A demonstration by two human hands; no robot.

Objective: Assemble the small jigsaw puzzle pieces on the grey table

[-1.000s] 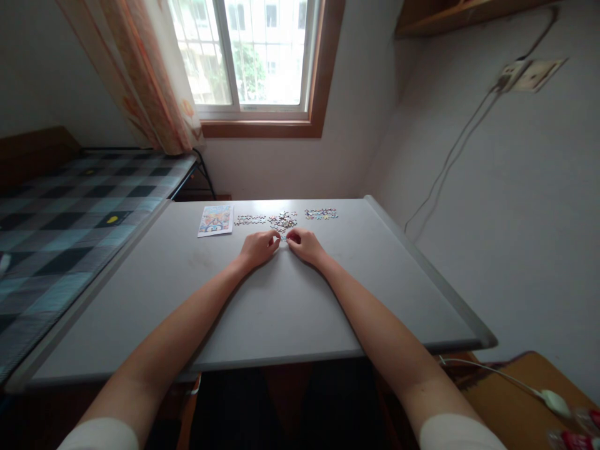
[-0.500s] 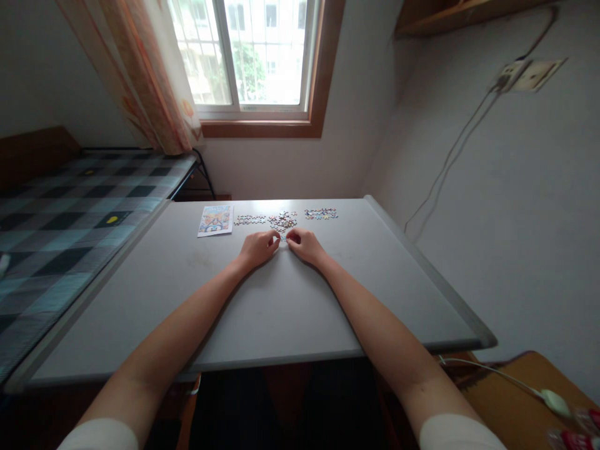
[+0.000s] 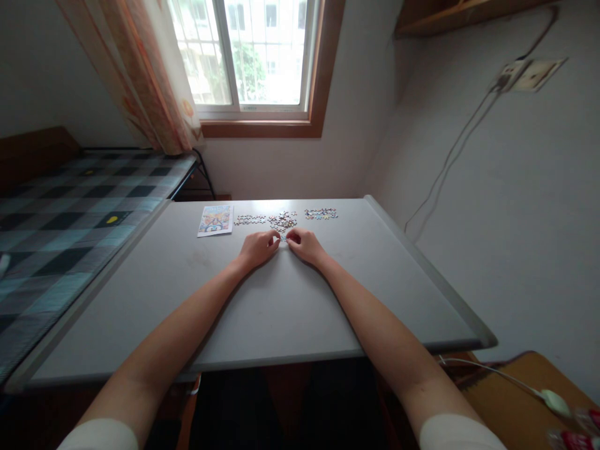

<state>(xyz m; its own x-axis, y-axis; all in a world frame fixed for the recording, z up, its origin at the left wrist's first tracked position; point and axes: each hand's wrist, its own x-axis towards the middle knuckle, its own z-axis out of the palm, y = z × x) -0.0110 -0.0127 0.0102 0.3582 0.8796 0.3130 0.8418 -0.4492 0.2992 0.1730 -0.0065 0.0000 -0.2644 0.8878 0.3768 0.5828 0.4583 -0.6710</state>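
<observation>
My left hand point(image 3: 260, 247) and my right hand point(image 3: 304, 244) meet over the far middle of the white table point(image 3: 281, 312). Thumb and forefinger of each are pinched on small light-blue jigsaw puzzle pieces point(image 3: 283, 238), which show in the narrow gap between the fingertips. Whether these pieces are joined cannot be made out. Just beyond the hands lies a loose heap of puzzle pieces point(image 3: 282, 220). Left of the heap, more pieces point(image 3: 250, 220) are laid in rows; to its right is another laid-out group point(image 3: 321, 214). A colourful picture sheet point(image 3: 215, 220) lies flat at the left.
A bed with a checked cover point(image 3: 107, 206) stands along the table's left side. Behind are a window point(image 3: 253, 56) and an orange curtain point(image 3: 145, 75). A cable point(image 3: 445, 162) hangs on the right wall. A brown stool-like surface point(image 3: 529, 387) holds a white charger point(image 3: 555, 402).
</observation>
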